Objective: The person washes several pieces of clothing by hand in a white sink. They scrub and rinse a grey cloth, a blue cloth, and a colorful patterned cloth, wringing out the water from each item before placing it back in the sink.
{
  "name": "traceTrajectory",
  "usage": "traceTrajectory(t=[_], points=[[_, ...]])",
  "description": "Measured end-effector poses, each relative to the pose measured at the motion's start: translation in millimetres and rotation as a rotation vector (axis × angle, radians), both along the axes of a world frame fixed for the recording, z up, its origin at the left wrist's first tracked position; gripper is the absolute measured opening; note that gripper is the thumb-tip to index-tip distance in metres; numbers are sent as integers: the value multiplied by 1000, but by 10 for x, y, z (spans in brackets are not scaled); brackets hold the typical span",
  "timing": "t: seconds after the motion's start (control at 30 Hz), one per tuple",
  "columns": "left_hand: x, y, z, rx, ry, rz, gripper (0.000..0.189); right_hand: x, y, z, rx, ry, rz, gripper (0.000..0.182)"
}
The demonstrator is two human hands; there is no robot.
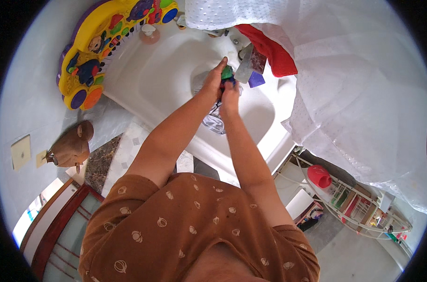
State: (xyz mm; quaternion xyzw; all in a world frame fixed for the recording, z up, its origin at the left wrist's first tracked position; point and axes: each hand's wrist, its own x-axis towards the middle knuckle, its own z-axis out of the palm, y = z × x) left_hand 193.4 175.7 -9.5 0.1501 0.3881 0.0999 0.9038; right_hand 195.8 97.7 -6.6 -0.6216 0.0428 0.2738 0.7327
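Observation:
Both arms reach down over a white tub (157, 75). My left hand (213, 81) and my right hand (230, 94) are pressed together around a bunched green and dark cloth (227, 72). Only a small part of that cloth shows between the fingers, and my right fingers look blurred. Under the hands, a wet-looking grey-white cloth (215, 120) lies crumpled in the tub. Just right of my hands is a flat grey translucent piece (244, 67), beside a purple object (256, 80).
A yellow toy keyboard (70, 79) sits along the tub's left rim near a pump bottle (149, 34). A red cloth (273, 53) and a white curtain (347, 98) hang at right. Below stands a wire rack (361, 211) holding a red container (319, 176).

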Motion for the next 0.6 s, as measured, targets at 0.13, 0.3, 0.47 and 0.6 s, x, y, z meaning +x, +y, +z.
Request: traceTrajectory(t=[0.13, 0.3, 0.47, 0.6], points=[[-60, -199, -72, 250, 125, 0, 14, 255, -91, -124, 131, 164, 33, 28], [96, -317, -213, 175, 5, 3, 18, 733, -242, -124, 9, -52, -36, 23], [279, -295, -99, 158, -74, 26, 21, 935, -220, -113, 35, -16, -90, 21], [373, -269, -265, 117, -161, 94, 19, 1012, -241, -170, 145, -16, -83, 21]])
